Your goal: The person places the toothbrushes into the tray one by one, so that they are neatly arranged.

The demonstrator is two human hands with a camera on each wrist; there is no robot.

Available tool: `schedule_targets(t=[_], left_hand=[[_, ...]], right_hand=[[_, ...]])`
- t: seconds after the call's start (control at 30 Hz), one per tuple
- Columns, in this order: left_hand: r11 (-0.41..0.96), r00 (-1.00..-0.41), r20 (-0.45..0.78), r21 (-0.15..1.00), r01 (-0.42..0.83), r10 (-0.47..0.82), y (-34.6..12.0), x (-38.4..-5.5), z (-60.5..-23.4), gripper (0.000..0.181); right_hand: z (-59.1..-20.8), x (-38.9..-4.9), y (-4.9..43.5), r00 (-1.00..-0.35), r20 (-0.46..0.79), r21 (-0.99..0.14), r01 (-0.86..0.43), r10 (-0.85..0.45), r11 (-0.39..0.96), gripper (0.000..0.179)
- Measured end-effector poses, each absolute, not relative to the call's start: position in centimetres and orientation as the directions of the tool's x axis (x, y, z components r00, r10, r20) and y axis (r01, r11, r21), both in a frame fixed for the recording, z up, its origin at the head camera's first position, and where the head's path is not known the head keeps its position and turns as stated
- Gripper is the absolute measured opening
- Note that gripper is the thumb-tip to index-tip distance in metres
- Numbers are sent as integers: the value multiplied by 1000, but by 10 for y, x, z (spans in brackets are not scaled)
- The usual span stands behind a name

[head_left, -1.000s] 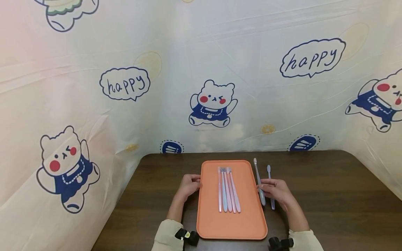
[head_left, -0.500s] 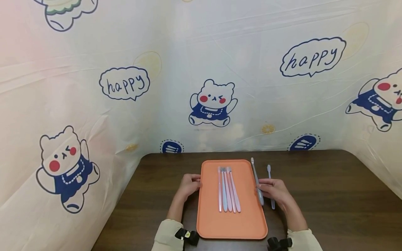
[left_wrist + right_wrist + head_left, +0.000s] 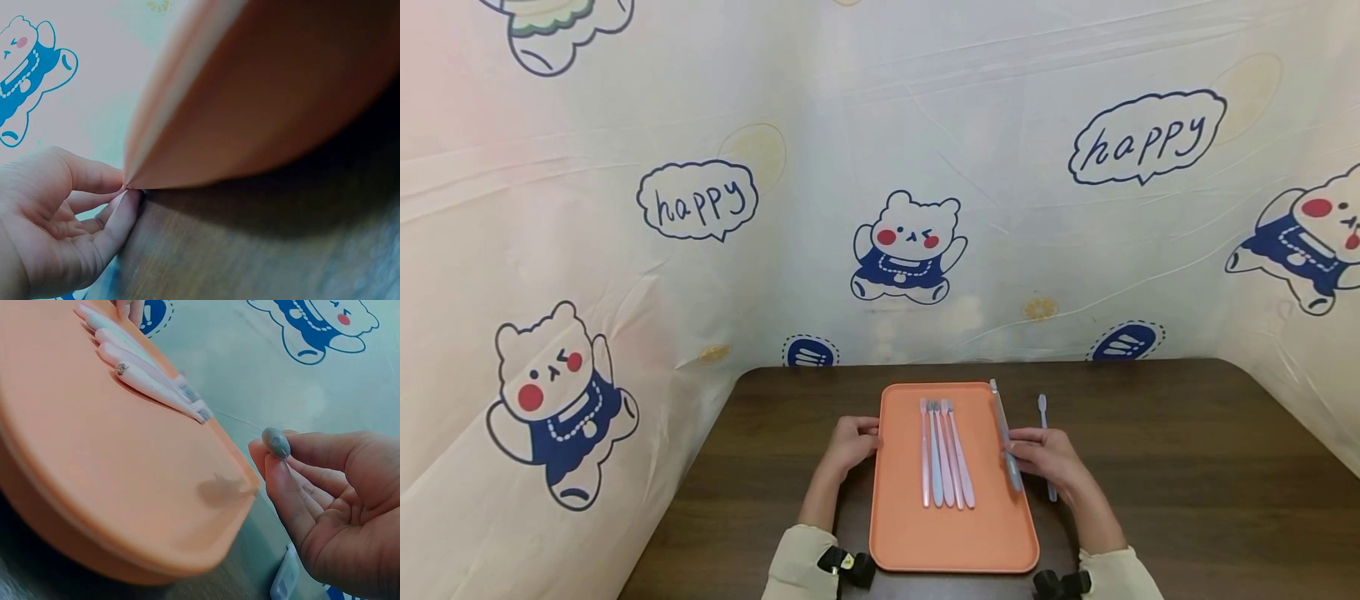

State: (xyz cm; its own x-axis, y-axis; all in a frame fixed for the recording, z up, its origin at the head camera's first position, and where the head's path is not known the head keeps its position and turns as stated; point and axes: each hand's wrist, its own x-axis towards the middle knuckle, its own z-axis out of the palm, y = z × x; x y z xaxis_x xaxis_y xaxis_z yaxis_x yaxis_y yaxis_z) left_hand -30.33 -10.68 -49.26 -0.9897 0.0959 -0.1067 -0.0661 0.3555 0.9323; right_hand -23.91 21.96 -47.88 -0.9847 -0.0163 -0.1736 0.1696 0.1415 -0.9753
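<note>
An orange tray lies on the table with a row of pink and blue toothbrushes on it. My left hand pinches the tray's left rim between thumb and fingers, which the left wrist view shows close up. Over the right rim, my right hand holds a grey-blue toothbrush between thumb and fingertips, its head pointing to the far side. The right wrist view shows this brush's rounded handle end and its shadow on the tray. Another light blue toothbrush lies on the table, partly hidden behind the right hand.
The dark wooden table stretches to both sides of the tray. A printed cloth with cartoon bears hangs behind it and at the sides. Each wrist wears a black strap device, such as the left one.
My right hand has moved left, carrying the grey-blue toothbrush from beside the tray to over its right rim. The left hand and the tray have stayed in place.
</note>
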Motion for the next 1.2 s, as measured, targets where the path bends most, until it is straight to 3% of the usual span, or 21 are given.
schedule_targets(t=[0.73,0.97,1.2], left_hand=[[340,-989,-108,938,-67,104,-108,-304,-494,44],[338,-989,-62,941,-12,137,-110,-303,-494,43],[349,-989,-102,935,-59,105,-107,-304,-494,44]], right_hand=[[-479,-239,206,-985,-172,-974,167,-21,155,43],[-480,-240,202,-986,-161,-975,154,-32,158,43],[-480,-240,196,-985,-167,-972,159,-33,173,42]])
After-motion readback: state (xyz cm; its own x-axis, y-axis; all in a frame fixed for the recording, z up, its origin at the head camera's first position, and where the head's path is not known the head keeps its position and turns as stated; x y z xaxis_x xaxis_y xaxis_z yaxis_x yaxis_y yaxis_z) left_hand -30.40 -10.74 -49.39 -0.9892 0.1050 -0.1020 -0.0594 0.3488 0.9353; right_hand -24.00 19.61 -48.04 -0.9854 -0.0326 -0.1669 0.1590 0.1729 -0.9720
